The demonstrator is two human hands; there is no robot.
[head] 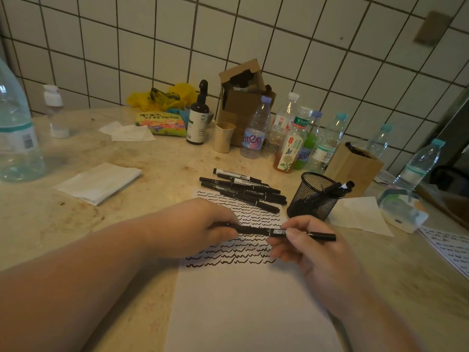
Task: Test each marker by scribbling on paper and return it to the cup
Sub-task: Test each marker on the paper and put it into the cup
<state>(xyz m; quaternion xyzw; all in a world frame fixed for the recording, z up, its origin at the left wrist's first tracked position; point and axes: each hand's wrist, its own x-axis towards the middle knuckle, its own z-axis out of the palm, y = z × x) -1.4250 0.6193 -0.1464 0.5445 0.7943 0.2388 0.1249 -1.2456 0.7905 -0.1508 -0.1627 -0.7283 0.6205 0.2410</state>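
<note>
A black marker [256, 231] lies level between both hands, just above a white sheet of paper [243, 306] whose upper half is covered with black wavy scribbles. My left hand [200, 229] grips the marker's left end. My right hand [302, 247] pinches its middle and right part. Several more black markers [243, 190] lie in a heap at the far edge of the paper. To the right of them stands a black mesh cup [313, 196] holding a few markers.
Several plastic bottles [291, 138] and brown cardboard boxes [243, 97] stand along the tiled wall. A large water bottle [15, 130] is at the far left, folded tissue [99, 182] left of the paper, another scribbled sheet [449, 247] at the right edge.
</note>
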